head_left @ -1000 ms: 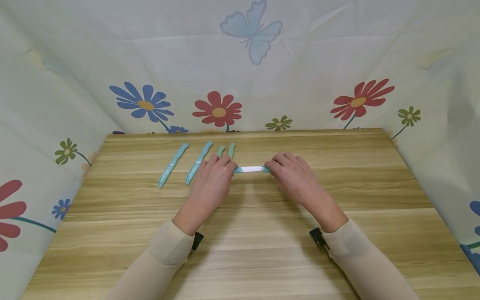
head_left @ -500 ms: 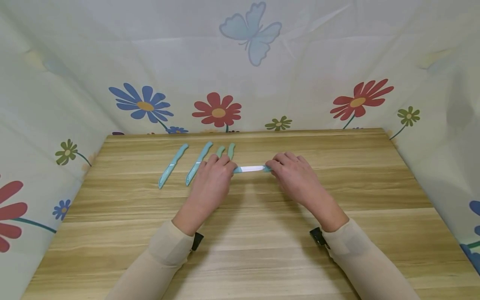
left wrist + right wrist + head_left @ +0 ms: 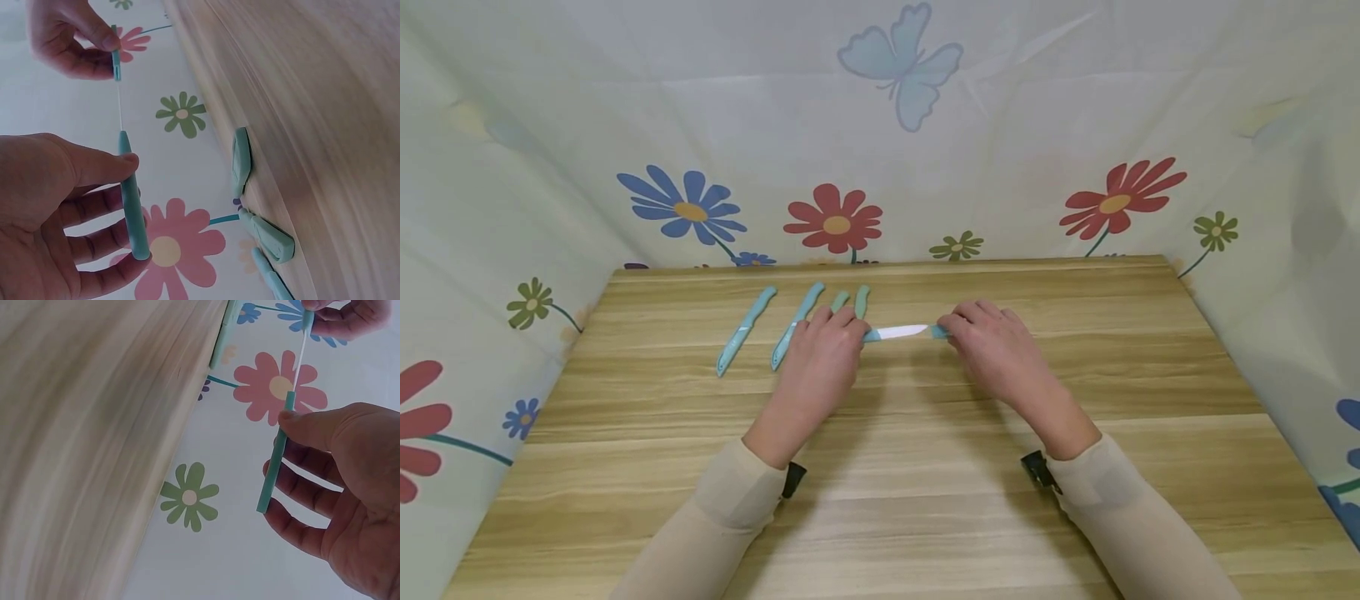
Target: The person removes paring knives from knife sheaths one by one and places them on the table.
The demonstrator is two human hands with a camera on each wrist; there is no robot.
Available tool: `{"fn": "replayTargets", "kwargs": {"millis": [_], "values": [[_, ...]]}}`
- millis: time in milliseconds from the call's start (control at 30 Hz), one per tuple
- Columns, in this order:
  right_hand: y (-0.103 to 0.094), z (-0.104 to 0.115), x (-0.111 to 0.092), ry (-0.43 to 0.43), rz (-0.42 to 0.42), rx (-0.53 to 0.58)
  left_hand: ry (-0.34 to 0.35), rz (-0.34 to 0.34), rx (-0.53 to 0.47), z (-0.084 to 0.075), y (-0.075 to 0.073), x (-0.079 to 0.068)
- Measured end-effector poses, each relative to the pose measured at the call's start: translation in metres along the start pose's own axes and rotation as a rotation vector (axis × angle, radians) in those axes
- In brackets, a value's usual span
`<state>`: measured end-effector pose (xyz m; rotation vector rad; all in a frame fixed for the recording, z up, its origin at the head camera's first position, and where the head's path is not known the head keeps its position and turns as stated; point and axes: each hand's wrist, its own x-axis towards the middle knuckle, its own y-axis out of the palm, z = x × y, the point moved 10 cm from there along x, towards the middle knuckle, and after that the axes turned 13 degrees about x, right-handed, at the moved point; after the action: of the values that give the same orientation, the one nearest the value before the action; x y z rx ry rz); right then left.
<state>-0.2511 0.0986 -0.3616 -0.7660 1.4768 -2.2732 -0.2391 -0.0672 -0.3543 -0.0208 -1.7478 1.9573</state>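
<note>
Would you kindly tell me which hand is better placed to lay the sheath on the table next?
Probably the right hand: it pinches the turquoise sheath over the wooden table, while the left hand grips the knife handle.

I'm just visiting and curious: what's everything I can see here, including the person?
Bare knife: 1, blue handle and white blade, held out between the hands
Sheath: 1, blue-green, in the right hand
Covered knives: 2, blue, on the table's far left part
Green utensils: 2, green, behind the left hand, which partly hides them
Table: 1, wood-brown, below the hands
Wall covering: whitish, around the table
Printed flowers: several, red, blue and green, on the covering
Printed butterfly: 1, pale blue, top centre
Wrist devices: 2, black, at the cuffs
Sleeves: 2, beige, lower foreground
Left hand: 1, gripping the knife handle
Right hand: 1, pinching the sheath
</note>
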Motion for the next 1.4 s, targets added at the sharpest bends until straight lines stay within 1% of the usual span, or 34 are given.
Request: {"fn": "replayTargets", "kwargs": {"millis": [300,467,767,867,1000,1167,1400], "values": [[-0.006,-0.017,-0.007,0.088,0.030,0.007,-0.027,0.030,-0.004,-0.003,0.002,0.001],[-0.009,-0.026,-0.011,0.125,0.030,0.027,-0.033,0.029,0.004,-0.006,0.003,0.002],[-0.010,-0.051,-0.024,0.280,0.046,0.097,-0.028,0.025,0.012,-0.013,0.004,0.002],[-0.010,-0.059,-0.029,0.332,0.066,0.119,-0.016,0.025,0.016,-0.018,0.004,0.002],[-0.010,-0.069,-0.034,0.386,0.071,0.146,0.001,0.033,0.018,-0.027,0.007,0.005],[-0.009,-0.081,-0.041,0.432,0.071,0.171,0.015,0.035,0.021,-0.039,0.008,0.009],[-0.004,-0.098,-0.051,0.479,0.092,0.175,0.024,0.059,0.023,-0.056,0.013,0.014]]}}
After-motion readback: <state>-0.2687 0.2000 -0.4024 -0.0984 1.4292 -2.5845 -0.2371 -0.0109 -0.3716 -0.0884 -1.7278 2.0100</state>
